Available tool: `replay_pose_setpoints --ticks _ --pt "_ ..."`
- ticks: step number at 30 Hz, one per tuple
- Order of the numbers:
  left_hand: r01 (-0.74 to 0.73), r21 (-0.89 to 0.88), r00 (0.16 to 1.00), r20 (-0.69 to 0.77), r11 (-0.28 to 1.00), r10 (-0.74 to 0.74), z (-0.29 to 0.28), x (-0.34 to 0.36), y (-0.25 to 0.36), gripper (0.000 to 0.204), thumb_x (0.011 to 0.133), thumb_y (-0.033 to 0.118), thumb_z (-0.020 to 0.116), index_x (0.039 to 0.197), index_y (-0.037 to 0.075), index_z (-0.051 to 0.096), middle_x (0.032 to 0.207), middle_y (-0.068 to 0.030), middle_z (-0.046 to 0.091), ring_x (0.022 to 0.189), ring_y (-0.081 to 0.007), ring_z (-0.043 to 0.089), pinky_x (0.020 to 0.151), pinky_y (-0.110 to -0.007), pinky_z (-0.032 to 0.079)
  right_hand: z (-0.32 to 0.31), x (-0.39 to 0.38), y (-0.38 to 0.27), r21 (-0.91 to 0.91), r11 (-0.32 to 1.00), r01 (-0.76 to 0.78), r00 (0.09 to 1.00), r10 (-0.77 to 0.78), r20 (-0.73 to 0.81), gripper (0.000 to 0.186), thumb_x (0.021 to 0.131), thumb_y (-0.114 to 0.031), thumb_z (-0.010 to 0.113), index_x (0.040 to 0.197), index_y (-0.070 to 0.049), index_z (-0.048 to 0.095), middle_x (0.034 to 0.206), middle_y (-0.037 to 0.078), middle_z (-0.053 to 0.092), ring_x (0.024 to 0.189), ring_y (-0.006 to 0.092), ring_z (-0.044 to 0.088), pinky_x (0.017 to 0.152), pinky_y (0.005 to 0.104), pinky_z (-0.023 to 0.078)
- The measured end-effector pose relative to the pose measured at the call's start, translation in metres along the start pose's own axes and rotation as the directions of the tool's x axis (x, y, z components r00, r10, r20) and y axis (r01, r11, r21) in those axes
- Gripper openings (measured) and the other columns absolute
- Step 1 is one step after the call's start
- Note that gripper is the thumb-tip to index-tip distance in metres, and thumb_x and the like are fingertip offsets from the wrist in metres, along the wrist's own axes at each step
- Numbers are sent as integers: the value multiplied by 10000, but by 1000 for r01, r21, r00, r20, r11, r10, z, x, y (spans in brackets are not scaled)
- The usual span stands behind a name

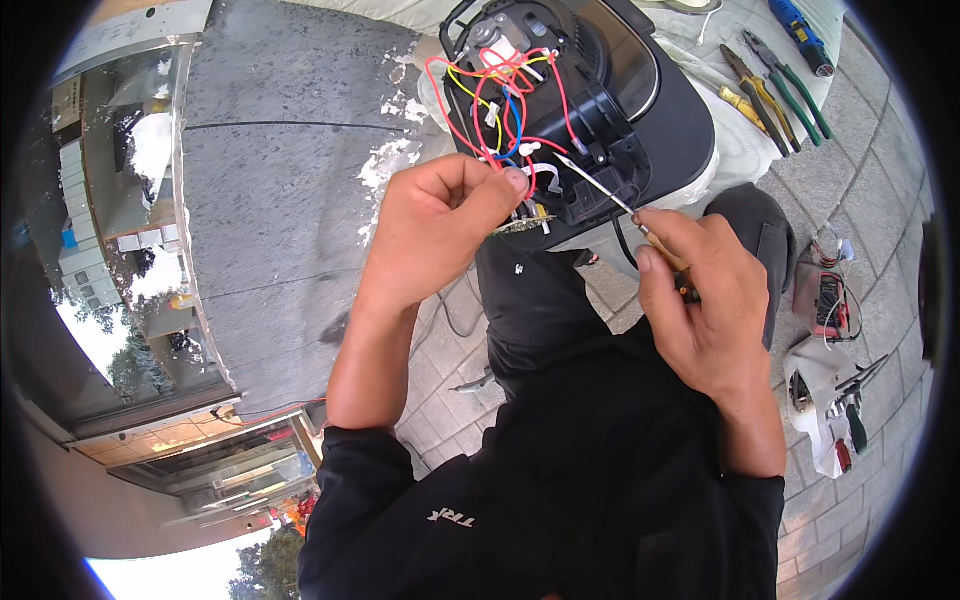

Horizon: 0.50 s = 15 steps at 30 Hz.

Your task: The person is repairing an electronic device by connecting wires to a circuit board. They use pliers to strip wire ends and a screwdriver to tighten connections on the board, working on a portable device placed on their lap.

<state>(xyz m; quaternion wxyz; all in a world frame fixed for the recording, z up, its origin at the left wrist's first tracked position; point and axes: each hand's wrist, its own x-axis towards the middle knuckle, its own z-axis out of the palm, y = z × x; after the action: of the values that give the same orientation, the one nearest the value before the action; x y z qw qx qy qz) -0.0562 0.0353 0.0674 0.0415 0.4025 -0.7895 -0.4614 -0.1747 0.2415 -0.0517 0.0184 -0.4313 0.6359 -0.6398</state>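
Note:
A black appliance [670,120] lies open on its side, showing a small motor and red, yellow, blue and white wires [500,95]. My left hand [435,230] pinches a small green circuit board [522,224] at the lower edge of the opening. My right hand [700,300] grips a screwdriver [600,188] by its handle. The metal tip points up-left into the wiring near a white connector. My black-trousered knees sit just below the appliance.
Pliers with yellow and green handles [775,95] and a blue tool [800,35] lie on a white cloth [740,150] at the upper right. A red multimeter [825,300] and more tools [845,420] rest on the paving at right. A grey wall [280,200] stands left.

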Motion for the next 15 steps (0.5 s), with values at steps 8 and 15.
replay_pose_setpoints --ticks 8,15 --pt "57 59 998 -42 997 -55 -10 -7 -1 226 1036 200 777 950 -9 762 796 59 680 699 -2 509 609 -213 395 11 -21 -7 295 953 -64 998 63 11 402 833 44 812 1224 31 718 872 119 714 635 247 646 551 349 484" --pt "139 24 990 19 990 -139 -21 -12 -3 264 1084 264 713 981 23 740 767 68 621 644 -1 462 553 -214 351 27 -25 -5 346 934 -88 996 78 43 396 803 41 822 1189 41 735 809 102 677 603 248 624 529 371 475"
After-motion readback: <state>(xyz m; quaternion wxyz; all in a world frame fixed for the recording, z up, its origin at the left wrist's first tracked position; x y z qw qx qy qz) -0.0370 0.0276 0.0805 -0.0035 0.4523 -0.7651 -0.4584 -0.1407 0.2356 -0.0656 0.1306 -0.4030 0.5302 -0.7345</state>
